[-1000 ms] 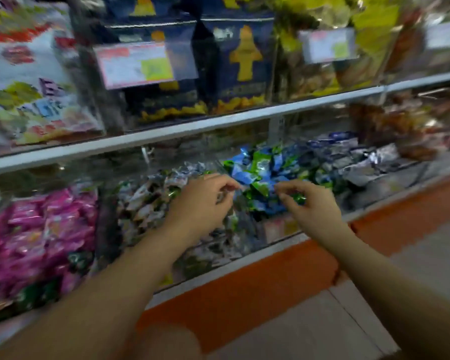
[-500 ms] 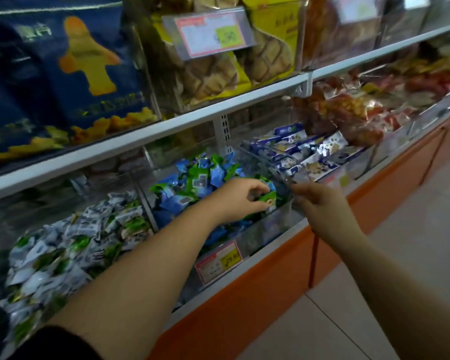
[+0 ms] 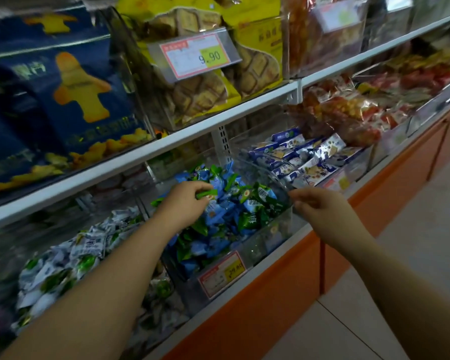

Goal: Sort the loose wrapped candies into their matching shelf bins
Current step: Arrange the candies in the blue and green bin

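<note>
Green wrapped candy (image 3: 206,194) pinched over a clear shelf bin (image 3: 276,229) heaped with blue and green candies.
The left hand (image 3: 185,205) grips the candy between thumb and fingers, just above the heap. The right hand (image 3: 320,211) hovers beside the bin's right wall, fingers curled; whether they hold anything cannot be told.

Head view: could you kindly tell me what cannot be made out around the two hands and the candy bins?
All in the head view:
- Right hand: its curled fingers hide whether it holds anything.
- Green candy pinched by the left hand: print too small to read.
- Lower price tag: digits blurred.
- White-and-green candies: partly hidden by the left forearm, blurred.
- Red snack packs: cut off by the right edge.
</note>
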